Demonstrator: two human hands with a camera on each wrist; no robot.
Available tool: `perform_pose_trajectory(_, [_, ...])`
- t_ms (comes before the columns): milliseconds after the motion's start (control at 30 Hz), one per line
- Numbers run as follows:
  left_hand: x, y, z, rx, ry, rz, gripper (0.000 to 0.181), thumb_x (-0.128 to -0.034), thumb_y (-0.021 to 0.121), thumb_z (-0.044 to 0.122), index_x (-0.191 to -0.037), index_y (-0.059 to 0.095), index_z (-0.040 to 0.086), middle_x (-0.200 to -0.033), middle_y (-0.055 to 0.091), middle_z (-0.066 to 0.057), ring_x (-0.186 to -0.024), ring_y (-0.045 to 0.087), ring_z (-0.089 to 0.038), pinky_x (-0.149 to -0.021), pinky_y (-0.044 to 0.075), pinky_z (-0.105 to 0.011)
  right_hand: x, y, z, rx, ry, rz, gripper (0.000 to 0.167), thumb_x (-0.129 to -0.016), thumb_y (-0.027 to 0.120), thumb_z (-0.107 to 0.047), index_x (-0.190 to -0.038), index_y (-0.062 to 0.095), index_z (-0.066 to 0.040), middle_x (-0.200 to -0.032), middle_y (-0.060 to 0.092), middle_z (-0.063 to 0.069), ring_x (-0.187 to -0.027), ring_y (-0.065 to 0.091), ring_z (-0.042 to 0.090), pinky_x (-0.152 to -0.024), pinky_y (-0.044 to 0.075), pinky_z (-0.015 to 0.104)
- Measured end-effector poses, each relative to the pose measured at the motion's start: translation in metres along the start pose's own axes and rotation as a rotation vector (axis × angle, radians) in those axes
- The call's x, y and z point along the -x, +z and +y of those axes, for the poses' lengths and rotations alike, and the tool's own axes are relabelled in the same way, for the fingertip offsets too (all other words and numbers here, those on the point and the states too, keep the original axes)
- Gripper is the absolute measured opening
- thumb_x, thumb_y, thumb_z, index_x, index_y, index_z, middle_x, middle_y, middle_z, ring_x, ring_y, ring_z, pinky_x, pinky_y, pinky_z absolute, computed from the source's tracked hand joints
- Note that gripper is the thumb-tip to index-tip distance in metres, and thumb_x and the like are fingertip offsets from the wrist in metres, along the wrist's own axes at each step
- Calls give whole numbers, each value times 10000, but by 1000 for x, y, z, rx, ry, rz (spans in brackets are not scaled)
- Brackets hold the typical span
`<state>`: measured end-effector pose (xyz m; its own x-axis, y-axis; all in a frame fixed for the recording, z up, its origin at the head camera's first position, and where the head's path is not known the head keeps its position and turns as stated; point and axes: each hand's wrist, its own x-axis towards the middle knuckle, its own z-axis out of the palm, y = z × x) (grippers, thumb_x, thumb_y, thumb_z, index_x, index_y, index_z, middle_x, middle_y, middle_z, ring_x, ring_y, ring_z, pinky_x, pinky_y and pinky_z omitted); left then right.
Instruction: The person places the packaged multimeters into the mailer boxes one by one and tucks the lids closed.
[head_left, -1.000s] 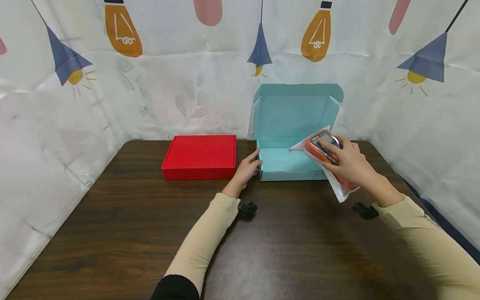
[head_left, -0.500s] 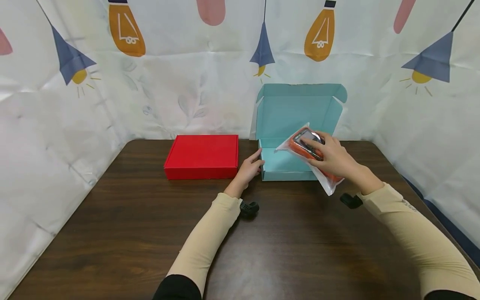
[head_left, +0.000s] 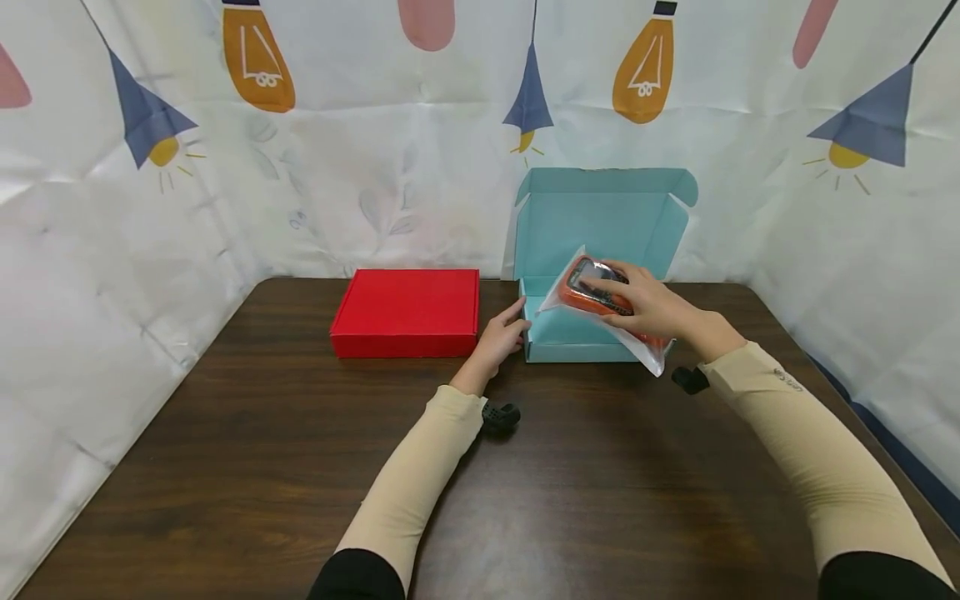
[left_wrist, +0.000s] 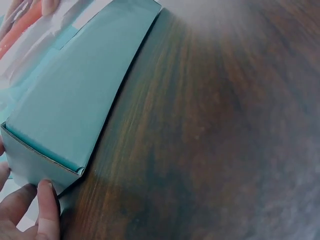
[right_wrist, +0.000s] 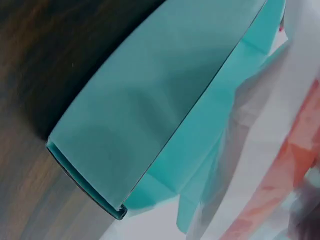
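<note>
My right hand point(head_left: 654, 305) grips an orange multimeter point(head_left: 574, 292) sealed in a clear plastic bag, holding it tilted over the opened teal cardboard box point(head_left: 577, 352). The bag's lower corner reaches past the box's front wall. In the right wrist view the bag's edge point(right_wrist: 260, 130) hangs beside that wall. The fingers of my left hand point(head_left: 497, 342) touch the box's left side. Seen from the left wrist, two fingertips point(left_wrist: 46, 192) press against this side wall near the front corner. The right hand covers part of the multimeter.
A closed red box point(head_left: 408, 312) lies left of the teal one, just beyond my left hand. The teal lid point(head_left: 600, 221) stands up at the back, near a patterned white curtain point(head_left: 337, 167). Beneath everything is a dark wooden table point(head_left: 247, 467).
My right hand has carried the bagged multimeter leftward, from the box's right side to above its middle. My left hand stays on the box's left side. The view has shifted slightly.
</note>
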<state>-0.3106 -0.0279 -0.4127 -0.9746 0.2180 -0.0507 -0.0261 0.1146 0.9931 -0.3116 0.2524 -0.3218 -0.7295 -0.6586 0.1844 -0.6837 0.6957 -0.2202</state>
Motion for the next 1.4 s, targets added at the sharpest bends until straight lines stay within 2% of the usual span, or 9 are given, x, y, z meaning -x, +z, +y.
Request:
perform_pose_trajectory(233, [-1, -1, -1, 10, -2, -8, 565, -1059, 510, 192, -1605, 376, 238, -1502, 482, -127, -864, 529, -186, -969, 507, -402, -8, 0, 11, 16, -5, -56, 647, -959, 742, -183, -1540, 468, -111, -1601, 225, 276, -1352, 309, 506, -980, 416, 678])
perform_pose_trajectory(600, [0, -1, 2, -7, -9, 0, 566, -1059, 498, 182, -1608, 371, 241, -1516, 467, -129, -881, 539, -208, -953, 514, -394, -28, 4, 23, 111, -140, -59, 646, -898, 769, -118, -1499, 535, -153, -1584, 299, 262, -1306, 376, 502, -949, 429, 674])
perform_pose_trajectory(900, [3, 2, 4, -19, -4, 2, 573, -1053, 491, 171, -1610, 364, 223, -1529, 470, -133, -873, 534, -196, -951, 509, -410, -38, 7, 30, 190, -283, -33, 626, -845, 836, -130, -1429, 613, -107, -1539, 387, 264, -1274, 446, 519, -945, 453, 657])
perform_pose_trajectory(1167, [0, 5, 5, -11, -8, -4, 570, -1058, 489, 173, -1610, 365, 240, -1542, 456, -117, -857, 531, -190, -955, 513, -409, -41, 10, 36, 285, -376, -29, 683, -835, 864, -159, -1460, 591, -186, -1553, 380, 211, -1293, 449, 475, -940, 455, 675])
perform_pose_trajectory(1400, [1, 4, 3, -17, 1, 6, 568, -1053, 486, 176, -1607, 373, 229, -1534, 461, -122, -848, 533, -194, -916, 513, -386, -50, 17, 33, 318, -465, -10, 686, -825, 876, -177, -1451, 600, -217, -1536, 424, 196, -1289, 470, 442, -955, 462, 658])
